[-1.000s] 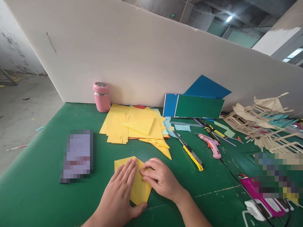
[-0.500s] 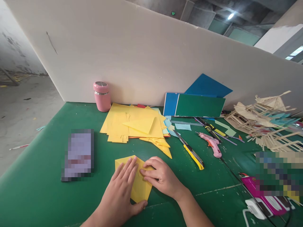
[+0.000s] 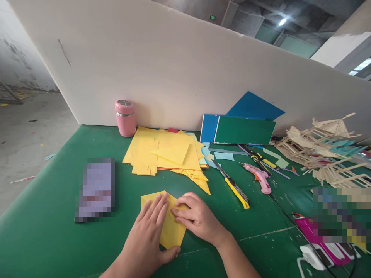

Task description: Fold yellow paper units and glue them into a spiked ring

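A folded piece of yellow paper (image 3: 170, 233) lies on the green tabletop in front of me. My left hand (image 3: 147, 229) rests flat on its left part, fingers stretched out and the thumb at the near corner. On the right side, my right hand (image 3: 199, 219) has its fingers bent and drawn together at the paper's edge, gripping it there. Both hands cover portions of the sheet. Beyond them lie a stack of yellow paper (image 3: 145, 146) and some folded yellow pieces (image 3: 198, 178).
Right of the paper are a utility knife (image 3: 236, 193), a pink glue gun (image 3: 261, 178) with its cord, and a magenta power strip (image 3: 307, 227). Wooden stick models (image 3: 333, 154) stand far right. A pink flask (image 3: 125, 121) stands at the white partition (image 3: 162, 69); a blurred flat object (image 3: 98, 185) lies left.
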Tool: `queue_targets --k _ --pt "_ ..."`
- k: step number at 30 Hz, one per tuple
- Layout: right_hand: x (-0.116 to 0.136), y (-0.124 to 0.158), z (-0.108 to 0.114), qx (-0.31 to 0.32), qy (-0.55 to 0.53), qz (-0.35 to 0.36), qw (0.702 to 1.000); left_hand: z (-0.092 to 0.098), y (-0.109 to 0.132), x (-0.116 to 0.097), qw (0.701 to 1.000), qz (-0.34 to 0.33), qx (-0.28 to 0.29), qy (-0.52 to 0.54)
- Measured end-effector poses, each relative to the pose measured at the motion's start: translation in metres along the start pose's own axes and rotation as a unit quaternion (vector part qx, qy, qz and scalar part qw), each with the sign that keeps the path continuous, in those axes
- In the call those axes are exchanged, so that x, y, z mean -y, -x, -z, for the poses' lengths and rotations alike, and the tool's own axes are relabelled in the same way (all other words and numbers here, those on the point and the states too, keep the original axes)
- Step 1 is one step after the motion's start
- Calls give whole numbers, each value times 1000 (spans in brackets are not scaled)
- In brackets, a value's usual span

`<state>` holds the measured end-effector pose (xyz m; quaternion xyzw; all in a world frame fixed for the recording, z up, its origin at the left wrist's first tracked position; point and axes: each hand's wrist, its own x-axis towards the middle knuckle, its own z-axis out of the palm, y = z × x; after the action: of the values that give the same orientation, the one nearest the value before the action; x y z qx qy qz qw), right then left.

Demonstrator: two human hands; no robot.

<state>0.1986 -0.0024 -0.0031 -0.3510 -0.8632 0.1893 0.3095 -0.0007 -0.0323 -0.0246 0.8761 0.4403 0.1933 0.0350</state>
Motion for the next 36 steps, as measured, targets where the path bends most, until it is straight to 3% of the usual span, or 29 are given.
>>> queue_targets --k 25,36 --pt "0 0 0 0 -11 0 1000 3 -1 -1 1000 -3 9 -30" --pt "3 -1 0 -1 -19 -17 1000 4 -3 -1 998 -23 -16 -61"
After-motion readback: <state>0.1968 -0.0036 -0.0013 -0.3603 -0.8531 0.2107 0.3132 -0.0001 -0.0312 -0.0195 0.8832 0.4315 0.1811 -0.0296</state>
